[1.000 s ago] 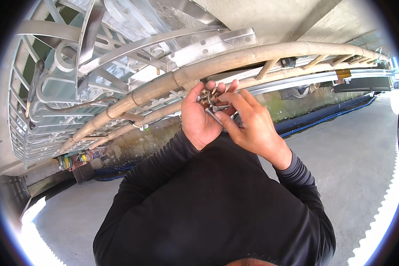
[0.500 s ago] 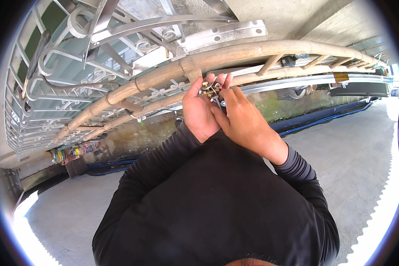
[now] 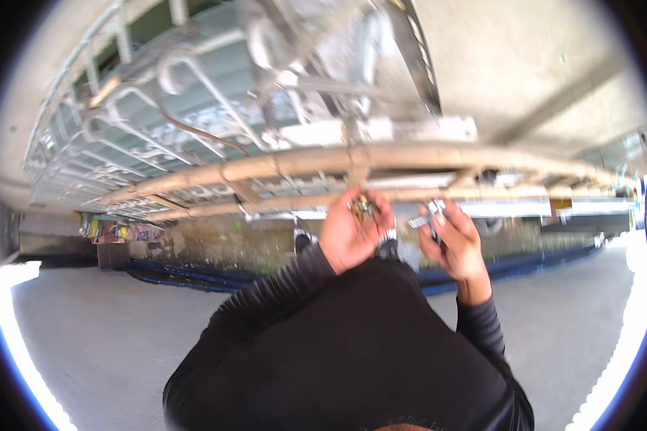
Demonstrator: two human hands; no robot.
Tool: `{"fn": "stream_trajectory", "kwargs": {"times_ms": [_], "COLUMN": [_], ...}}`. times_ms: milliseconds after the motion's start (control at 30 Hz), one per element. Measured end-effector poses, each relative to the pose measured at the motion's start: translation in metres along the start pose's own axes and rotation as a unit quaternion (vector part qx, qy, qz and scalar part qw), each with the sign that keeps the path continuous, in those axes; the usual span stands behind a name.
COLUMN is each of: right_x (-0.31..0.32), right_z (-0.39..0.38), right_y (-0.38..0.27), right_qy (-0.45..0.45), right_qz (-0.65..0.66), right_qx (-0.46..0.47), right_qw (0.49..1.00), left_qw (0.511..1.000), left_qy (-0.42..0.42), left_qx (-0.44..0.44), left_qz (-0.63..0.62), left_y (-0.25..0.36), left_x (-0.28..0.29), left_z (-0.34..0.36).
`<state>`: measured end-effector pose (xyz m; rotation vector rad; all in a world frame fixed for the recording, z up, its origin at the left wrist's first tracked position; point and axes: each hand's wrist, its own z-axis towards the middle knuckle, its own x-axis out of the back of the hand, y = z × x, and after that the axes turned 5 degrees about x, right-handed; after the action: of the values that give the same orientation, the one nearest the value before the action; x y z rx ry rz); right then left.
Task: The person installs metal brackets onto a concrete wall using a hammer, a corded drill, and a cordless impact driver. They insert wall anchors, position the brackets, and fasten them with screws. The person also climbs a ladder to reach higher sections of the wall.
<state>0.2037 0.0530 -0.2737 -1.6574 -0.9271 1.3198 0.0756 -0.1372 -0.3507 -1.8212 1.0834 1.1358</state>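
Observation:
My left hand (image 3: pixel 346 238) is turned palm up with its fingers curled around small brass-coloured and dark metal hardware pieces (image 3: pixel 364 208). To its right and apart from it, my right hand (image 3: pixel 456 246) pinches several silver bolts (image 3: pixel 434 208) between thumb and fingers; one long threaded piece sticks out toward the left hand. Motion blur hides the exact shape of the small parts. Both hands are raised in front of my chest, with the bamboo ladder (image 3: pixel 295 165) lying sideways beyond them.
White and silver metal grilles (image 3: pixel 194 100) with scrolled bars lean beyond the ladder. Behind the hands runs a stained low wall (image 3: pixel 201 244) with a blue pipe (image 3: pixel 187 279) along its foot. Grey concrete floor (image 3: pixel 108 330) spreads on both sides. Colourful packages (image 3: pixel 111 230) sit at far left.
My hands were together over the left palm; now the right hand has drawn away to the right, with silver bolts in its fingers. The whole view has shifted and blurred.

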Motion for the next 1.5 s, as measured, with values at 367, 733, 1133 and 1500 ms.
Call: {"fn": "stream_trajectory", "kwargs": {"times_ms": [367,733,1133,1500], "right_x": [-0.037,-0.093,-0.075,0.022], "right_z": [0.040,0.078,0.093,0.069], "right_y": [0.021,0.008,0.030,0.041], "right_qy": [-0.131,-0.134,-0.145,-0.084], "right_qz": [0.221,-0.490,-0.332,0.261], "right_qx": [-0.096,0.212,0.165,-0.107], "right_qw": [0.962,0.835,0.917,0.956], "left_qw": [0.993,0.990,0.994,0.896], "left_qy": [-0.035,-0.098,-0.010,0.170], "left_qx": [-0.115,-0.098,-0.096,-0.050], "left_qz": [0.003,0.016,0.056,0.407], "left_y": [0.013,0.014,0.018,0.111], "left_x": [-0.001,-0.005,-0.004,0.088], "left_z": [-0.030,-0.041,-0.035,-0.093]}}
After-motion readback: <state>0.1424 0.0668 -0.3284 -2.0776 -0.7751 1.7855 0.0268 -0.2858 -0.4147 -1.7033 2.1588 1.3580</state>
